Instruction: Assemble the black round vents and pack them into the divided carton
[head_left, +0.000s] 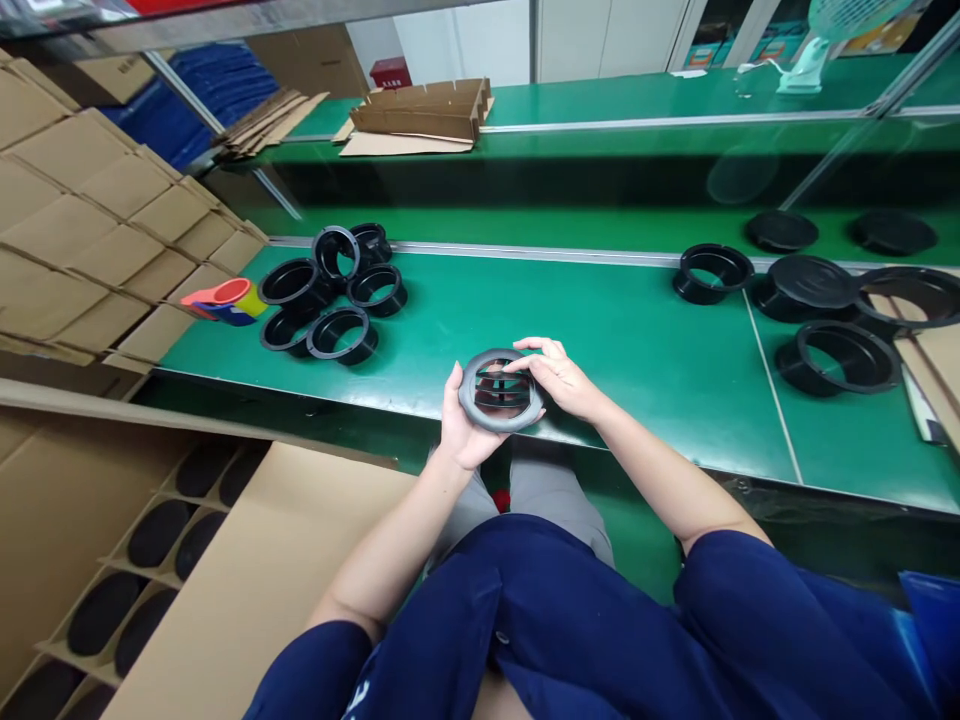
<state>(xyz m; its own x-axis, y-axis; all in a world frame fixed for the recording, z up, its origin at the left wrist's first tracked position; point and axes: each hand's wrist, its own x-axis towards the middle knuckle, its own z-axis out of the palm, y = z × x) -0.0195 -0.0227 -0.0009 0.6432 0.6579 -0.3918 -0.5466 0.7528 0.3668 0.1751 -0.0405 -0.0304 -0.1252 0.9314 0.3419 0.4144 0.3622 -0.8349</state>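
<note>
A round black plastic vent grille (501,390) with slats across its opening is held above the near edge of the green bench (600,330). My left hand (459,428) cups it from below and behind, fingers curled round its rim. From the right, my right hand (561,378) grips the grille's upper edge, thumb and fingertips pressing on the ring. Both forearms come up from my lap in dark blue sleeves.
Several black rings (334,295) lie grouped at the bench's left beside a tape dispenser (225,300). Larger black rings and caps (817,300) lie at the right. A divided carton (142,560) holding black parts stands at lower left, and flattened cardboard (97,220) leans at the left.
</note>
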